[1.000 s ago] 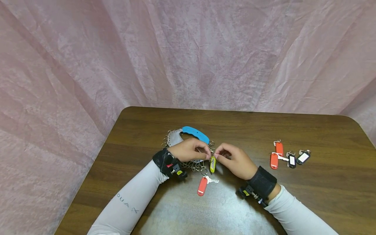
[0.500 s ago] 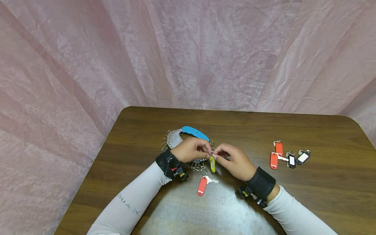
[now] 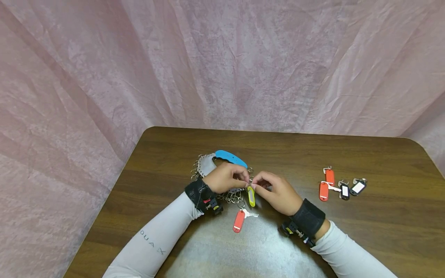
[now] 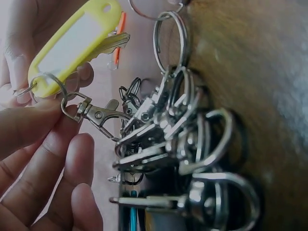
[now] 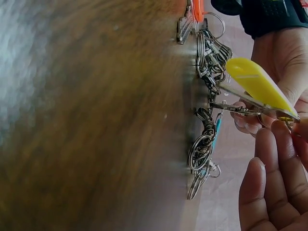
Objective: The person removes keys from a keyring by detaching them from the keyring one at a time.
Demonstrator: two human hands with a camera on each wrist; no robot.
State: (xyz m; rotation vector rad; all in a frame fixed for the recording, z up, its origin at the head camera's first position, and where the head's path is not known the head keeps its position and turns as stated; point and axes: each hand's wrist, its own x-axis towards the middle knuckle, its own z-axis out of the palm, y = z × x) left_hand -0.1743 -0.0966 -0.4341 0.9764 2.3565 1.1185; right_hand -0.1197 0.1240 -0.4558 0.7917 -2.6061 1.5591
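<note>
The yellow tag [image 3: 251, 197] hangs on the near side of the blue handle [image 3: 231, 157]. The left hand [image 3: 225, 178] pinches the snap hook [image 4: 98, 115], presumably steadying it; the right hand [image 3: 279, 194] pinches the split ring [image 4: 61, 85], likely angling it.

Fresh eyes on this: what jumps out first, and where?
Likely the bright yellow key tag first, near the middle of the table, its ring between the left grip and the right grip. Next, the blue handle just beyond the left grip. Then two orange tags and two black tags, grouped off to the right.
</note>
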